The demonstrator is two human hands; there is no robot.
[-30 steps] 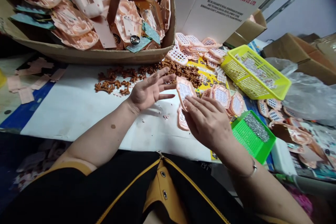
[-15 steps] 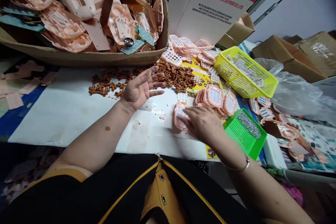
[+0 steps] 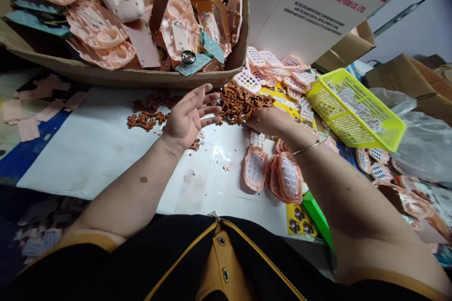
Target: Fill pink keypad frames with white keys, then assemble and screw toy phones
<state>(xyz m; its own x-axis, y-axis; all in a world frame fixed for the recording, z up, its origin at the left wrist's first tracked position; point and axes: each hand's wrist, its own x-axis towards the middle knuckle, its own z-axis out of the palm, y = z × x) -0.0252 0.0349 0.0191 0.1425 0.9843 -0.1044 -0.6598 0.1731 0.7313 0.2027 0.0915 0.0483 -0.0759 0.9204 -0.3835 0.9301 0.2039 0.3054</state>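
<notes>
My left hand (image 3: 189, 117) is held palm up with its fingers spread, and nothing lies in it. It hovers by a heap of small brown plastic pieces (image 3: 235, 103). My right hand (image 3: 266, 120) reaches to the right end of that heap, and its fingers are hidden from view. Below it, a pink plastic shell with a white keypad (image 3: 255, 168) lies face up on the white work surface (image 3: 130, 155). Beside that shell stand stacked pink shells (image 3: 287, 178), partly under my right forearm. A white keypad sheet (image 3: 256, 138) lies just above the single shell.
A large cardboard box (image 3: 212, 77) full of pink casings and circuit boards stands at the back left. To the right are a yellow basket (image 3: 356, 108) of small parts and a green tray (image 3: 316, 214), partly covered by my arm. More pink keypad shells (image 3: 271, 66) are piled behind.
My right hand has left the single pink shell and moved up to the brown pieces. My left hand stays spread. The view has shifted, with most things appearing farther right.
</notes>
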